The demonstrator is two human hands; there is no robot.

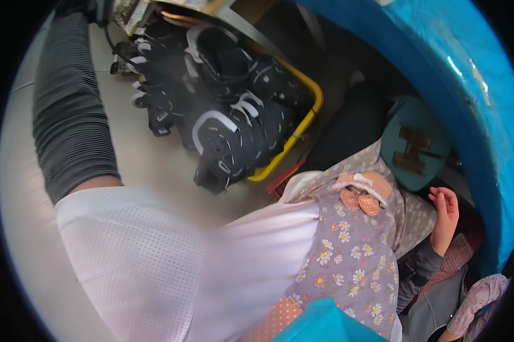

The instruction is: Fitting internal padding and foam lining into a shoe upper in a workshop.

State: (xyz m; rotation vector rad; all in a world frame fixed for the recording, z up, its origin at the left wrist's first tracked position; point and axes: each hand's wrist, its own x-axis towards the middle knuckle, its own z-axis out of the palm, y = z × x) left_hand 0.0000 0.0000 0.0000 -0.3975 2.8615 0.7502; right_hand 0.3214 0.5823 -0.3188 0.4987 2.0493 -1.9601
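Observation:
My left arm, in a dark ribbed sleeve (71, 102) below a white perforated shirt sleeve (134, 262), stretches up along the left side; its hand is out of sight past the top edge. Nearest to that arm is a pile of black shoe uppers (217, 128) with white trim, in and over the side of a yellow-rimmed crate (311, 94). My right hand (445, 216) is raised at the right, beside my lap, fingers loosely bent and apart, with nothing seen in it. A grey flowered apron (348, 245) with an orange bow covers my lap.
A blue plastic-covered edge (468, 85) curves round the upper right. Under it stands a teal seat (417, 145) with brown strips. Pale floor (154, 165) lies left of the crate. Another person's pink patterned sleeve (479, 299) shows at the lower right.

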